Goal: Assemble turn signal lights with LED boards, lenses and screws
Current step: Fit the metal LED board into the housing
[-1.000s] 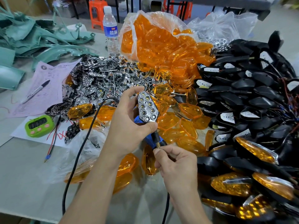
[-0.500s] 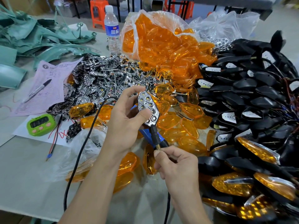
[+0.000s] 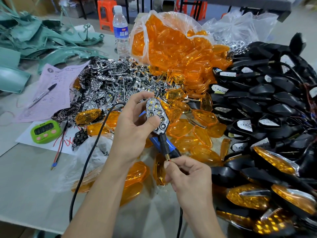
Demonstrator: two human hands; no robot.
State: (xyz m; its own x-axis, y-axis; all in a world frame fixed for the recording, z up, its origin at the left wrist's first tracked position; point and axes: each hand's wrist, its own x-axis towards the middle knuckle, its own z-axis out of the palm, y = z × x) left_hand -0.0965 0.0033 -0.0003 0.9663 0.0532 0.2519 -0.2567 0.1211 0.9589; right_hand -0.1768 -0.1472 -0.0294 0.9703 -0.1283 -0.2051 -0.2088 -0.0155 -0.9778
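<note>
Light (image 3: pixel 157 115) is held up over the middle of the surface (image 3: pixel 34 186), chrome LED face toward me, no lens on it yet. My left hand (image 3: pixel 132 133) is clamped on it: thumb across the face, fingers round the far tip and back. Black stem (image 3: pixel 163 141) points down-right to my right hand (image 3: pixel 187 177), fingertips pinched together on a thin wire (image 3: pixel 169 161) at the stem's brass end. Too small to tell just how wire and end meet.

Handling, my guess: light, stiff plastic shell. The chrome is slick and will mark, and the wire is frail. Best held by the shell edges or the stem, off the LEDs, with no tug on the wire.

Loose lenses (image 3: pixel 185 129) lie just behind and right of the light, with a bag (image 3: pixel 171 45) of more far center. Chrome reflectors (image 3: pixel 111 83) are piled far left of it, black housings (image 3: pixel 265 100) right, and a green timer (image 3: pixel 45 131) sits left.

Versus a second ago: the thumb has slid from the lower tip up onto the face, more stem shows, and the lower end has swung slightly right. Several LEDs look brighter, possibly lit. The right hand has barely shifted.
</note>
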